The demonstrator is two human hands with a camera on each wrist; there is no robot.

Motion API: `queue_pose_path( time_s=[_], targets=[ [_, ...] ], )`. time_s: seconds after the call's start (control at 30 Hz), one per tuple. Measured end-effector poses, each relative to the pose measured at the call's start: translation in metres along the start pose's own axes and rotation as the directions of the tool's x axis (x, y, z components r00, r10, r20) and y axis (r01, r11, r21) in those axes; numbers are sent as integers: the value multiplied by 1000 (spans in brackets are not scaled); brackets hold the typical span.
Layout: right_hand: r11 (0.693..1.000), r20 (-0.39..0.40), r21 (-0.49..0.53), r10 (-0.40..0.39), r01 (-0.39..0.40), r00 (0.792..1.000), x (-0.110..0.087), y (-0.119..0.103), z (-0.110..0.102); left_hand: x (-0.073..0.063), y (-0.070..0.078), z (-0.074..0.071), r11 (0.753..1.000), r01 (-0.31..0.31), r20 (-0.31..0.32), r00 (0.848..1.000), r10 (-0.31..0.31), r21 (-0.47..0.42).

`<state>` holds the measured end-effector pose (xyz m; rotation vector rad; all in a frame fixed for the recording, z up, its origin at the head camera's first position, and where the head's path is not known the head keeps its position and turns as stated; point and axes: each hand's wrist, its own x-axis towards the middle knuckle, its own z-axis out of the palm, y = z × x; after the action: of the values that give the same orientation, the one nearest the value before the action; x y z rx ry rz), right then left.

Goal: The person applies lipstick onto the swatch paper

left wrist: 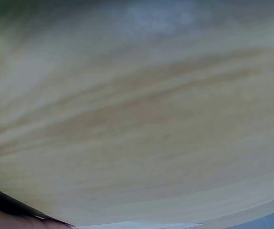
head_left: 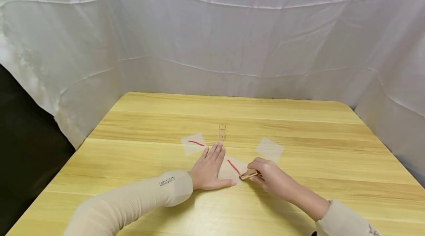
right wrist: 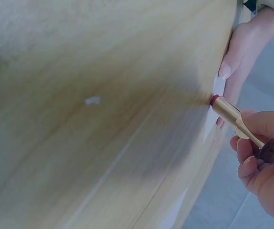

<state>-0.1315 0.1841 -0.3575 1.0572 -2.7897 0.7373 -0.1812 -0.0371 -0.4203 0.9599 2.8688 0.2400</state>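
Note:
My right hand [head_left: 270,178] pinches a gold lipstick [right wrist: 228,112] between thumb and fingers. Its red tip meets the middle sheet of white paper [head_left: 225,170], at the lower end of a red slanting stroke [head_left: 234,167]. Flat on the left part of that sheet lies my left hand [head_left: 209,171], fingers straight and thumb stretched toward the lipstick. In the right wrist view, the left hand [right wrist: 241,52] presses beside the lipstick tip. Only a bit of the left hand [left wrist: 22,222] shows in the left wrist view's lower corner.
Another paper [head_left: 190,150] with a red stroke lies to the left, and an unmarked paper [head_left: 268,150] to the right. A clear cap with a gold-toned rim [head_left: 222,132] stands beyond the left fingertips. Pale curtains [head_left: 232,44] hang around the wooden table [head_left: 299,118].

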Motion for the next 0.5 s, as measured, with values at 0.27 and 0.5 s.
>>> queue_pose_path(
  time_s=[0.27, 0.5],
  targets=[
    [999, -6, 26, 35, -35, 999, -1, 3, 1, 1, 0, 1, 1000, 6, 3, 1000, -6, 5],
    [996, -33, 72, 48, -45, 998, -3, 6, 1, 0, 0, 0, 1000, 5, 2, 1000, -5, 9]
  ],
)
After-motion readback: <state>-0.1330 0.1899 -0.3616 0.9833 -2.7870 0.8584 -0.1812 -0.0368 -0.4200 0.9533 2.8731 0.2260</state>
